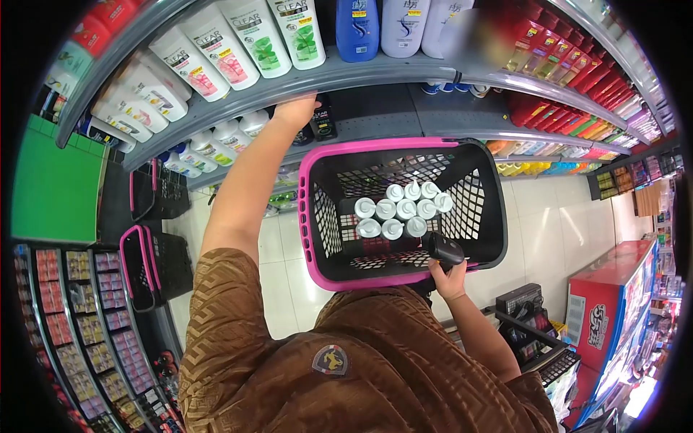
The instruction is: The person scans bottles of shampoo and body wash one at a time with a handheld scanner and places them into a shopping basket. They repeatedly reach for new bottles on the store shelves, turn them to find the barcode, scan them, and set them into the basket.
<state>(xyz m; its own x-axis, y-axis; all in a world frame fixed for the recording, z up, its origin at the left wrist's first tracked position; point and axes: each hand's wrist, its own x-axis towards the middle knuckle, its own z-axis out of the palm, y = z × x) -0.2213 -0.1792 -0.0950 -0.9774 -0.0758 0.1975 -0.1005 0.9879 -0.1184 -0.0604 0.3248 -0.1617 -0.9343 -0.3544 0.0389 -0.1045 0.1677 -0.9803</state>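
Left hand point(294, 110) reaching under shelf point(375, 74) at 12 o'clock, grip hidden. Right hand point(449, 276) clasping barcode scanner point(442, 250) over pink basket point(317, 216) of white-capped bottles point(398, 211); probably rigid, slick, best gripped mid-body.

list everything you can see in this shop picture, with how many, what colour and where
basket: one, black mesh with pink rim, centre, in front of the shelves
bottles in basket: about ten, white caps, clustered upright
scanner: one, black, at the basket's near rim
shampoo bottles: several, white with pink or green labels, top shelf left
blue bottle: one, top shelf centre
red packs: many, shelves upper right
spare baskets: two, black and pink, floor left
freezer chest: one, red and blue, right
left hand: reaching under the top shelf's edge; what it touches is hidden
right hand: fingers around the scanner
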